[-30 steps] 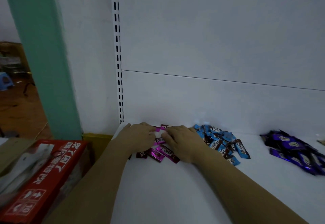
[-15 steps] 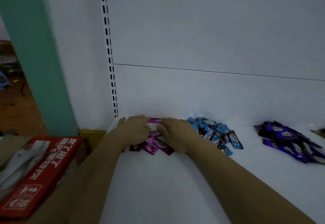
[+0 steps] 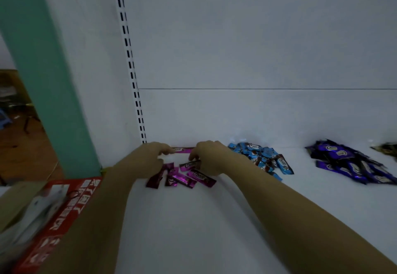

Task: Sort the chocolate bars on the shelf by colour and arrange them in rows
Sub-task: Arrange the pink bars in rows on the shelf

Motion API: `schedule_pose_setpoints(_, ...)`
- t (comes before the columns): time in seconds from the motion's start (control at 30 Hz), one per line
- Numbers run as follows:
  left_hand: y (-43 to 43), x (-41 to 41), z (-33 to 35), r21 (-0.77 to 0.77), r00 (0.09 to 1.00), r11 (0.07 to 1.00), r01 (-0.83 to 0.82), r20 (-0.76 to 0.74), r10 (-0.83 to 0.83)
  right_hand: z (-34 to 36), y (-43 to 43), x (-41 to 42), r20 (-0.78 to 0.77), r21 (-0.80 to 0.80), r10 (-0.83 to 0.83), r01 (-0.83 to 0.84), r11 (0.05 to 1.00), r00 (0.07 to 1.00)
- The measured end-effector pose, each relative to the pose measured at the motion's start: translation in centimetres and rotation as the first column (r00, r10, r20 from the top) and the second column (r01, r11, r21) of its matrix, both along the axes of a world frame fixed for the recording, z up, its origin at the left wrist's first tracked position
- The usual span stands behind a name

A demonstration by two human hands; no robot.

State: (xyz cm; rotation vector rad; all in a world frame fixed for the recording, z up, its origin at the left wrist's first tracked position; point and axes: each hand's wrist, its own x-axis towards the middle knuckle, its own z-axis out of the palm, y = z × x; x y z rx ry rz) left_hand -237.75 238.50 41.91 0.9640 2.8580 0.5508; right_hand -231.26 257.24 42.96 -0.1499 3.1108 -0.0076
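Several magenta chocolate bars [image 3: 182, 177] lie loose at the left end of the white shelf [image 3: 214, 220]. One magenta bar [image 3: 182, 150] lies crosswise against the back wall, and my left hand [image 3: 152, 157] pinches its left end. My right hand [image 3: 211, 157] touches that bar's right end with its fingers, and its fingertips also rest on another magenta bar [image 3: 189, 164] just below. A heap of light blue bars [image 3: 261, 157] lies right of my right hand. A heap of dark purple bars [image 3: 348, 162] lies further right.
A slotted white upright [image 3: 131, 69] runs down the shelf's back left corner, beside a green pillar [image 3: 43, 76]. A red cardboard box [image 3: 53, 220] sits low at the left. Some dark wrapped bars [image 3: 386, 148] show at the far right edge.
Both hands have spread slightly apart, uncovering the magenta bar at the back wall and the loose ones below. The view has shifted a little.
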Motion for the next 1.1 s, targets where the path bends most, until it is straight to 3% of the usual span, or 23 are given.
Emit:
schedule_pose_setpoints(0.07,-1.4,-0.2,-0.3,0.023,0.999,0.999,-0.021,0.026,0.021,-0.7,-0.2,0.1,-0.02,-0.003,-0.001,0.001,1.0,1.0)
schedule_pose_setpoints(0.2,-1.5,-0.4,-0.9,0.043,0.997,0.997,-0.072,0.028,0.07,-1.5,0.6,0.9,-0.08,-0.226,-0.079,0.059,0.972,0.994)
schedule_pose_setpoints(0.43,-0.6,0.4,-0.8,-0.005,0.997,0.997,-0.075,0.025,0.075,-2.7,0.6,1.7,-0.192,-0.462,-0.197,0.089,0.882,0.961)
schedule_pose_setpoints(0.6,-0.1,1.2,-0.4,0.084,0.989,0.996,-0.031,0.144,0.019,-3.1,0.7,1.6,-0.211,-0.602,-0.26,0.084,0.794,0.942)
schedule_pose_setpoints(0.7,0.0,1.3,-0.3,0.152,0.983,0.988,0.0,0.179,-0.027,-3.1,1.0,1.7,-0.226,-0.645,-0.282,0.074,0.76,0.932)
schedule_pose_setpoints(0.83,0.3,1.3,-0.6,0.206,0.993,0.978,-0.017,0.12,-0.008,-3.2,1.2,1.6,-0.223,-0.703,-0.303,0.063,0.708,0.927)
schedule_pose_setpoints(1.0,1.3,1.8,-0.7,0.071,0.995,0.997,-0.031,0.101,0.023,-3.1,1.2,1.4,-0.263,-0.733,-0.355,0.053,0.678,0.897)
schedule_pose_setpoints(1.1,1.7,1.9,-0.7,0.103,0.995,0.994,-0.024,0.095,0.014,-3.3,1.0,1.3,-0.277,-0.731,-0.367,0.054,0.68,0.888)
